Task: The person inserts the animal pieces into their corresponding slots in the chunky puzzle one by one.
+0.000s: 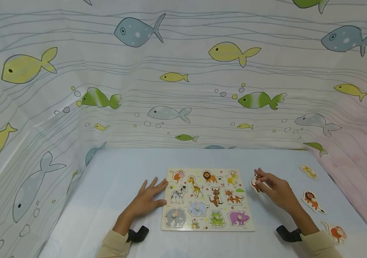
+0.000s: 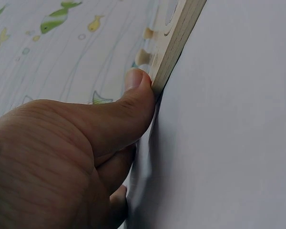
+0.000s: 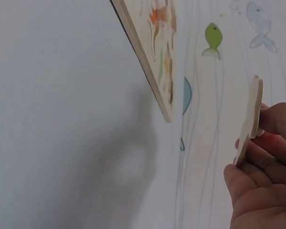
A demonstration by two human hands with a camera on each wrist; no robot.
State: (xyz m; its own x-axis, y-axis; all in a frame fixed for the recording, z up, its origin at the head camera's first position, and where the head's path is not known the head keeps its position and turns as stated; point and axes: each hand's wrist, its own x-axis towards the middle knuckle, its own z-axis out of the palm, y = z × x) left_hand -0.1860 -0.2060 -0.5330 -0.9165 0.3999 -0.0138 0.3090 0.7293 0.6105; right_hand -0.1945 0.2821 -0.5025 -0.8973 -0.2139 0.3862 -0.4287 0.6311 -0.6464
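A wooden animal puzzle board [image 1: 199,226] lies flat on the table. Its elephant [image 1: 174,217], rhino [image 1: 198,209], frog [image 1: 217,219] and hippo [image 1: 239,217] carry knobs. My left hand [image 1: 146,200] rests at the board's left edge with fingers spread; in the left wrist view the thumb [image 2: 133,95] touches that edge. Just off the board's right side, my right hand [image 1: 277,190] pinches a brown animal-shaped puzzle piece [image 1: 256,183] between thumb and fingers. The right wrist view shows this wooden piece [image 3: 253,112] edge-on, held above the table, its picture mostly hidden.
Along the table's right side lie loose puzzle pieces: a yellow animal [image 1: 308,172], a lion [image 1: 313,201] and a monkey [image 1: 336,233]. A fish-printed curtain [image 1: 183,93] rises behind and beside the pale table [image 1: 132,161].
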